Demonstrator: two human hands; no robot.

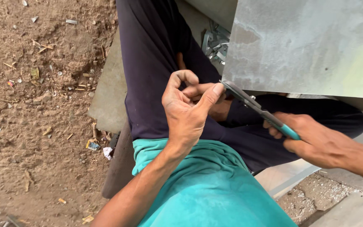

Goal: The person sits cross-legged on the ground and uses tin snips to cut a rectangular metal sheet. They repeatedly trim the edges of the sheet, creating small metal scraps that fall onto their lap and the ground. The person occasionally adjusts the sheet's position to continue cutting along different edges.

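Risk: right hand (316, 145), clamped on snips (257, 107), could nick left hand (188, 109) thumb, pinching at metal sheet (307, 46) edge, at 9 o'clock of blades.

The metal sheet (307, 46) above the right hand (316, 143) runs off the top and right edges. The snips' (257, 107) blade tips vanish behind the left hand's (188, 109) fingers. Metal scraps (215, 42) beyond are too small to tell apart.

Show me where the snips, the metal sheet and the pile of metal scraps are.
snips (260, 110), head view, on the pivot.
metal sheet (307, 46), head view, on its flat grey face.
metal scraps (215, 42), head view, middle of the pile.
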